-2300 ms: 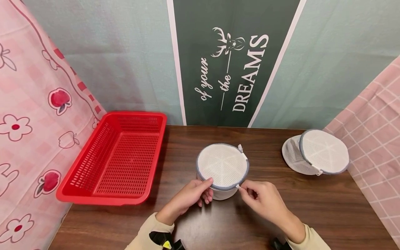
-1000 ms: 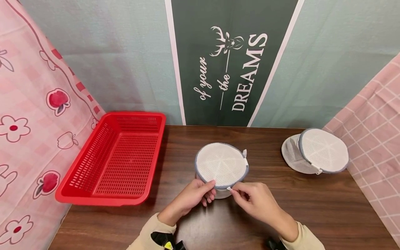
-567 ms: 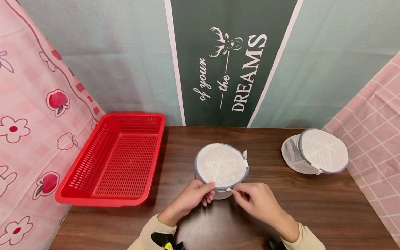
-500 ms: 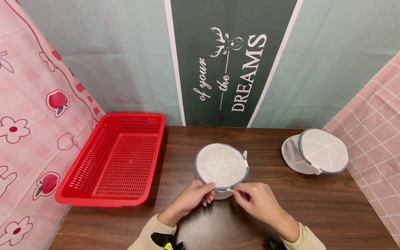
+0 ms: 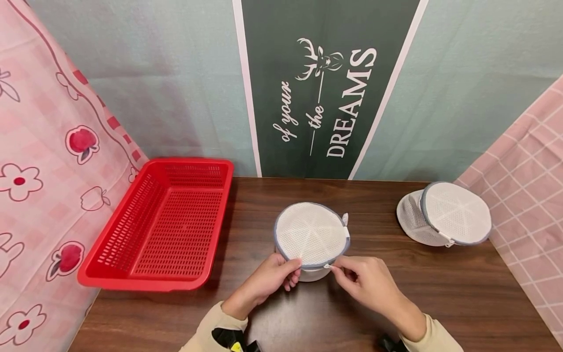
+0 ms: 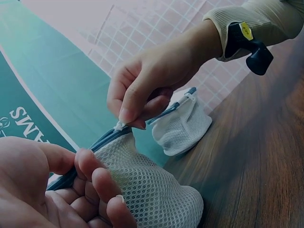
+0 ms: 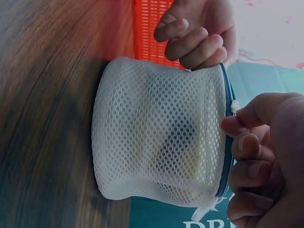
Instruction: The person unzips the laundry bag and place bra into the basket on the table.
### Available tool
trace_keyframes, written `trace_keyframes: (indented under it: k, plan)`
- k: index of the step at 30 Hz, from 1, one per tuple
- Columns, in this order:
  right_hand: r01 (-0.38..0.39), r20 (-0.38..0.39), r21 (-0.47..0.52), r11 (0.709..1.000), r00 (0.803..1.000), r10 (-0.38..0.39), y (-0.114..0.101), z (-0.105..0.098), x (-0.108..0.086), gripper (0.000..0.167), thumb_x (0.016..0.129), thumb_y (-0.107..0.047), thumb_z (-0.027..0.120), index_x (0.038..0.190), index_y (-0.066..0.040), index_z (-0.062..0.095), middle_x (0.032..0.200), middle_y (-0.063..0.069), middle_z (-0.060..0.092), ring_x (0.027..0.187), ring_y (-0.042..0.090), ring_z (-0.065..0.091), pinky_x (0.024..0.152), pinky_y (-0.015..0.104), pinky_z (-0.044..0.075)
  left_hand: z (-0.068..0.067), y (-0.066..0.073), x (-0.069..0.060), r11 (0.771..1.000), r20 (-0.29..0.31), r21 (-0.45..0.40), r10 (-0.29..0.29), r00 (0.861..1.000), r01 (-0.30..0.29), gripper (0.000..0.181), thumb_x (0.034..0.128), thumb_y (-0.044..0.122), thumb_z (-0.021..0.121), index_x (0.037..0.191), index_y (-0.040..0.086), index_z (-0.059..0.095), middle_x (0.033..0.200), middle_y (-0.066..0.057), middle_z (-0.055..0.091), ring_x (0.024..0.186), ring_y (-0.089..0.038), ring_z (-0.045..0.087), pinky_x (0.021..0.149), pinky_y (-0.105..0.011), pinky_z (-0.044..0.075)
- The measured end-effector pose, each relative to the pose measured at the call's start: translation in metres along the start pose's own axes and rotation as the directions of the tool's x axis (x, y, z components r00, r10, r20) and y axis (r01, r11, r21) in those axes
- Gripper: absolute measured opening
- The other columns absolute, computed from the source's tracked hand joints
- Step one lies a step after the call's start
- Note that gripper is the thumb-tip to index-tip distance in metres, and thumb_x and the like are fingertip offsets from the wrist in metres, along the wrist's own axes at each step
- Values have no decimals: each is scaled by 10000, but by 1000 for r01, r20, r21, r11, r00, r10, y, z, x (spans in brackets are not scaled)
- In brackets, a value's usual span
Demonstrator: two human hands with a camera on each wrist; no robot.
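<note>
A round white mesh bag (image 5: 310, 232) with a blue-grey zipped rim stands upright on the wooden table. The left hand (image 5: 268, 279) pinches its near rim, thumb on top and fingers beneath. Just to the right of that, the right hand (image 5: 371, 286) pinches the white zipper pull (image 5: 327, 266) between thumb and forefinger. Through the mesh in the right wrist view, something dark and something yellowish show inside the bag (image 7: 156, 133); what they are cannot be told. A small white tab (image 5: 345, 220) sticks out at the rim's right side.
A red perforated basket (image 5: 184, 230) sits at the left of the table (image 5: 259, 322). A second white mesh bag (image 5: 457, 213), its lid tilted, stands at the back right by the pink checked cloth (image 5: 528, 195). A green cloth with lettering (image 5: 352, 107) hangs behind.
Compared with 2.3 seconds ago, the right hand and zipper pull went left along the rim, then in the last half second slightly back right. The left hand keeps its hold on the rim.
</note>
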State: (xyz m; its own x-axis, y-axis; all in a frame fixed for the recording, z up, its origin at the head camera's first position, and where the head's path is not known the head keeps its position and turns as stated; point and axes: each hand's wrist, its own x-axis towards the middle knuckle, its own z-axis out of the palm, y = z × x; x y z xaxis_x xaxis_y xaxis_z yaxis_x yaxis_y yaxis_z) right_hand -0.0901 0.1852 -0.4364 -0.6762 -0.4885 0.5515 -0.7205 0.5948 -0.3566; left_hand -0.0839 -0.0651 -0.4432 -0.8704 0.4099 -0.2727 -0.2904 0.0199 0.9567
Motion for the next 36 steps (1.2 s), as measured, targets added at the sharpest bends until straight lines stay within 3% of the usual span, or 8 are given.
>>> trace_keyframes:
  k: [25, 36]
  plan:
    - [-54, -66, -86, 995, 997, 49, 15, -14, -1, 319, 746, -92, 721, 698, -352, 543, 607, -260, 341, 537, -108, 295, 476, 109, 225, -2, -1, -1, 1000, -4, -9, -6, 1000, 6, 307, 1010, 145, 524, 715, 63, 550, 622, 31, 491, 574, -65, 441, 557, -209, 417]
    - [-129, -94, -128, 983, 989, 118, 20, -17, 0, 336, 750, -90, 706, 664, -339, 497, 596, -256, 334, 506, -74, 299, 459, 140, 228, -3, -3, 2, 1000, -2, 4, -4, 1000, 4, 305, 1005, 148, 525, 707, 83, 539, 621, 34, 492, 577, -69, 443, 560, -209, 424]
